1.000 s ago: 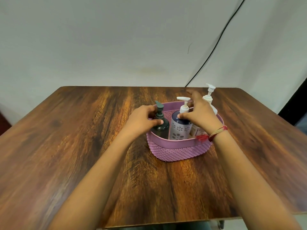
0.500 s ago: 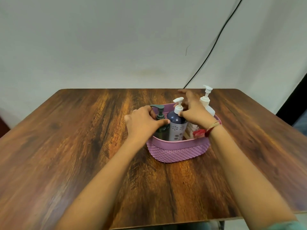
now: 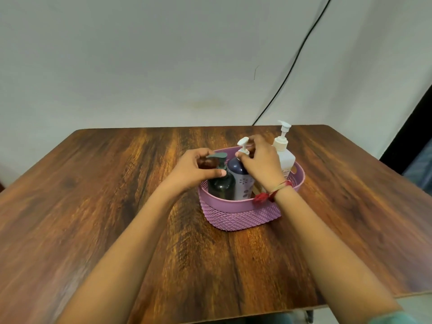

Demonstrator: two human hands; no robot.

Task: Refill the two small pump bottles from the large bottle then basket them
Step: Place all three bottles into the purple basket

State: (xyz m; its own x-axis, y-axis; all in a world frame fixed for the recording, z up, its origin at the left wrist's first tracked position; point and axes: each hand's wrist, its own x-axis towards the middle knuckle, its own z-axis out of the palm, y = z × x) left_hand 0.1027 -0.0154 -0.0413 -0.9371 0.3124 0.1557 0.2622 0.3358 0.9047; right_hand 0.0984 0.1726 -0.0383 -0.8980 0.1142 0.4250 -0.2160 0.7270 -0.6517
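Note:
A purple woven basket stands on the wooden table. Three pump bottles stand in it. My left hand grips the neck of the dark green bottle at the basket's left. My right hand holds the neck of the dark blue flowered bottle with the white pump, in the middle. A taller white bottle stands at the basket's right rear, partly hidden by my right hand.
The wooden table reaches a white wall behind. A black cable hangs down the wall to the table's far right edge. A red thread band circles my right wrist above the basket's rim.
Both hands stayed on the two small bottles in the basket. My view shifted slightly, and the bottles now sit a little higher between my fingers.

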